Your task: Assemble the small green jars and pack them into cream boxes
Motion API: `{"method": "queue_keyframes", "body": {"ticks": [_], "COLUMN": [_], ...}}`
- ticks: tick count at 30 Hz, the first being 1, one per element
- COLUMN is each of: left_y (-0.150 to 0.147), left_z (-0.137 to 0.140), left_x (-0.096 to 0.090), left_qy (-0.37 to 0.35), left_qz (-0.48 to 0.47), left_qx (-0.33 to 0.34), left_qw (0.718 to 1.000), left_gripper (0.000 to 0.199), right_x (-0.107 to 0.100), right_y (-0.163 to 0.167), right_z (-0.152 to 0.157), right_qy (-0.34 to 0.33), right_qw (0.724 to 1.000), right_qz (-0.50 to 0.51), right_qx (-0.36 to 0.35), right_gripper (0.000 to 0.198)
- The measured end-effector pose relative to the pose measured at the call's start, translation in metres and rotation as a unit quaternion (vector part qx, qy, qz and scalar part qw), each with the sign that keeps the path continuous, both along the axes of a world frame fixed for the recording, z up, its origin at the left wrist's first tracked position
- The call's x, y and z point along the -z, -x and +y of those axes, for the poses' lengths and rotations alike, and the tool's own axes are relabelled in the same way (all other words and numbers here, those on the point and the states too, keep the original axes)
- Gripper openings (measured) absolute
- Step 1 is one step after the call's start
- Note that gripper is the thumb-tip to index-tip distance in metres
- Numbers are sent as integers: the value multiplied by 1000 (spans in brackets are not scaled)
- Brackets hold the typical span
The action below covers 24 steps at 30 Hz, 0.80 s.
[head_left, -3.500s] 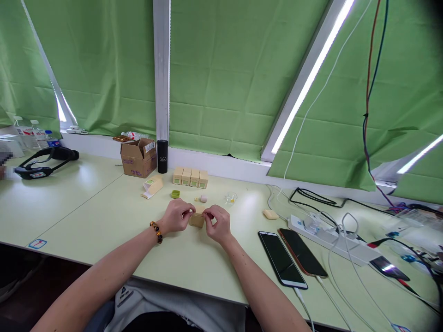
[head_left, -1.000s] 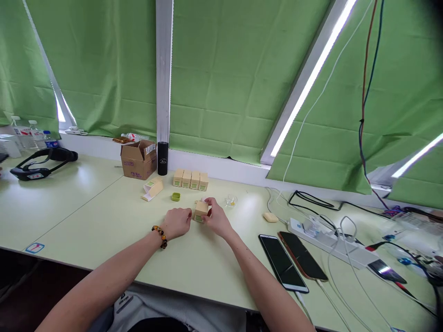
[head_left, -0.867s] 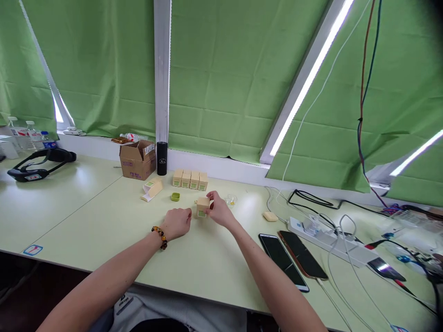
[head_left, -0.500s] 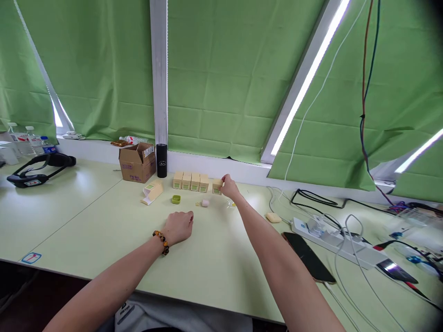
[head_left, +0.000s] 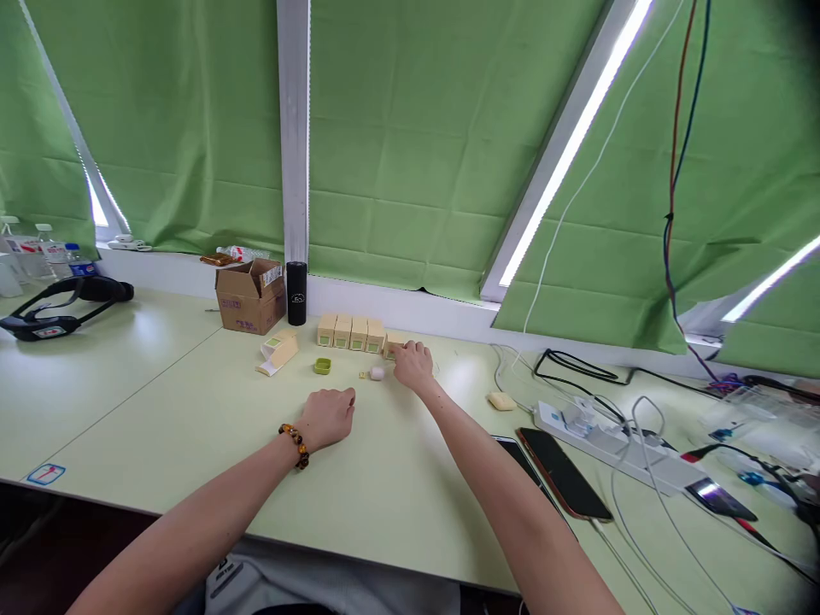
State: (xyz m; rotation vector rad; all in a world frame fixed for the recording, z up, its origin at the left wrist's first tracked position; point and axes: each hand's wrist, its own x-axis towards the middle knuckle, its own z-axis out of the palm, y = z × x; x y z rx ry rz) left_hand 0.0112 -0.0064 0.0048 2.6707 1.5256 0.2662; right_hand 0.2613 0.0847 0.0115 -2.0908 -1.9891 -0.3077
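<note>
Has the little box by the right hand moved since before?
Yes, the little box moved farther back, to the right end of the row of boxes, which stayed put.

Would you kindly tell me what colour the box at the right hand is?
The box is pale tan, showing best in the head view.

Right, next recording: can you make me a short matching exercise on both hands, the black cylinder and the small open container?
1. left hand
2. right hand
3. black cylinder
4. small open container

A. beside the cardboard carton
B. at the small box by the right end of the four-box row
C. bracelet at its wrist
D. green

Pairs: 1-C, 2-B, 3-A, 4-D
</note>
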Motion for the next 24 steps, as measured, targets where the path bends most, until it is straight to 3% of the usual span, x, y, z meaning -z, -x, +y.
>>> {"method": "queue_keyframes", "body": {"ticks": [15,24], "left_y": [-1,-2], "left_z": [-1,-2], "left_x": [-1,-4], "left_qy": [10,17], "left_qz": [8,10], "left_qx": [-3,-6], "left_qw": [1000,1000], "left_gripper": [25,23], "right_x": [0,8], "right_y": [8,5], "right_z": [34,38], "right_qy": [80,71], "right_qw": [997,997], "right_qz": [-22,-9], "right_qx": [6,1], "right_gripper": [48,51]}}
